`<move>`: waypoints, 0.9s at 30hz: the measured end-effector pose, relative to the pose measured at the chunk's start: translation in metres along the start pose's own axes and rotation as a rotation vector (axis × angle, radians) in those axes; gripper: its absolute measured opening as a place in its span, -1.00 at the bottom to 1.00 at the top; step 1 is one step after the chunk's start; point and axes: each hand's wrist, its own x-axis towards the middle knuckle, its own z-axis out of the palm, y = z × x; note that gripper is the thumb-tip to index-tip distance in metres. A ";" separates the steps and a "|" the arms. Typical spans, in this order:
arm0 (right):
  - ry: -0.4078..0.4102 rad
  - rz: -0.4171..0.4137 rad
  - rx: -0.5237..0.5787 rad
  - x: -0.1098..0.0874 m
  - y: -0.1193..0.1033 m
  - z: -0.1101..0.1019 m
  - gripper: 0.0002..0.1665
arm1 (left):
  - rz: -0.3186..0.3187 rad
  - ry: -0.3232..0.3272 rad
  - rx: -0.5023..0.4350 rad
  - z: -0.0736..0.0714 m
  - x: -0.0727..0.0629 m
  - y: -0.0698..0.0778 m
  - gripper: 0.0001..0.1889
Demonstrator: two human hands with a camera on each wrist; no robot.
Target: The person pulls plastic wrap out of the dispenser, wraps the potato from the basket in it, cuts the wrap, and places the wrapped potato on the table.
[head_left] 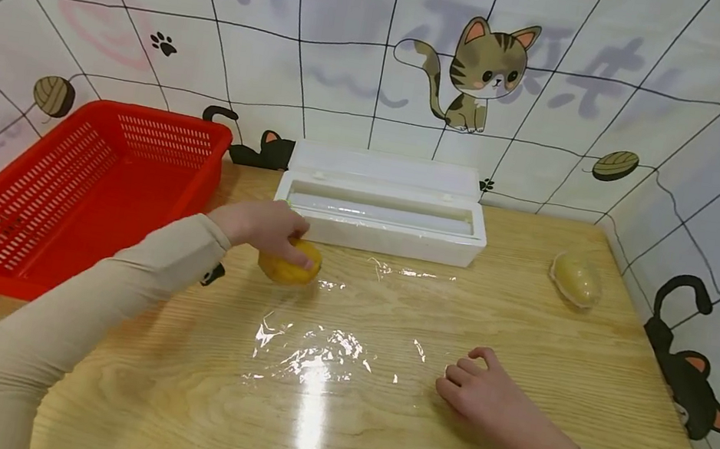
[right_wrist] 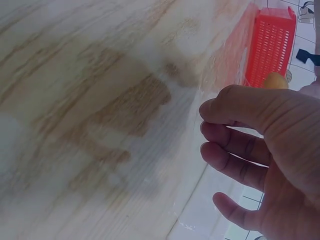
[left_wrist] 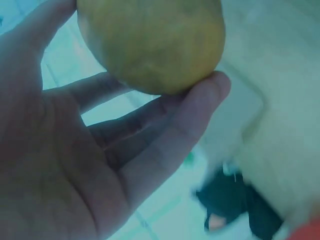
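My left hand (head_left: pixel 268 229) grips a yellow fruit (head_left: pixel 290 264) with thumb and fingers, low over the table in front of the white box. Its exact kind is hard to tell; in the left wrist view the rounded fruit (left_wrist: pixel 155 40) fills the top, against the fingertips. A sheet of clear plastic film (head_left: pixel 326 355) lies on the table, seen mostly by its glints. To the right of the film, my right hand (head_left: pixel 482 390) hovers close to the tabletop with loosely bent fingers. Nothing shows between those fingers (right_wrist: pixel 225 132) in the right wrist view.
A white lidded box (head_left: pixel 386 238), its lid up, stands against the back wall with a roll inside. At the left is a red plastic basket (head_left: pixel 122 181). Another yellow fruit wrapped in clear film (head_left: pixel 577 279) sits at the back right of the wooden table (head_left: pixel 166 397).
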 end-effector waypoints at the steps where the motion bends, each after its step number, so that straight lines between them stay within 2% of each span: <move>1: 0.000 0.000 0.001 0.000 0.000 0.000 -0.60 | 0.009 -0.012 0.002 0.005 0.007 0.005 -0.54; 5: 0.008 -0.001 0.004 0.000 -0.001 0.001 -0.60 | 0.042 -0.017 0.064 0.019 0.029 0.025 -0.50; 10: -0.008 0.005 0.008 0.001 -0.002 0.001 -0.61 | 0.050 0.037 0.200 0.031 0.051 0.051 -0.45; 13: -0.018 0.002 0.008 0.001 -0.003 0.002 -0.61 | 0.058 0.053 0.223 0.036 0.060 0.064 -0.46; 20: -0.014 -0.011 -0.010 0.000 -0.003 0.004 -0.60 | 0.078 0.021 0.184 0.043 0.068 0.086 -0.51; 27: -0.013 -0.011 -0.009 -0.002 -0.005 0.006 -0.61 | 0.073 0.004 0.101 0.055 0.068 0.087 -0.53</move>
